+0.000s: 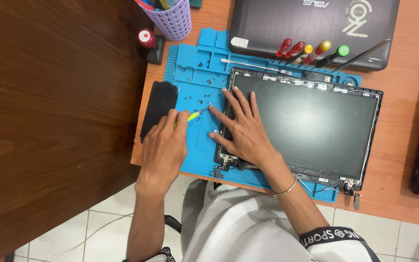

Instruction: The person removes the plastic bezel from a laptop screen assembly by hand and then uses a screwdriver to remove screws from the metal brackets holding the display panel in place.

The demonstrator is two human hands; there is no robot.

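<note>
A slim screwdriver with a yellow-green handle (190,117) lies nearly level, its metal tip pointing right over the blue mat. To its right, a dark rectangular laptop screen panel in a bare black frame (311,121) lies flat, face up, loose wires trailing along its near edge.

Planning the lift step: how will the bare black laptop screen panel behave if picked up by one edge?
The thin black laptop screen panel likely flexes and could crack. Loose hinge cables at its near edge may snag. The right hand lies flat on it, and the blue silicone mat underneath probably resists sliding.
</note>
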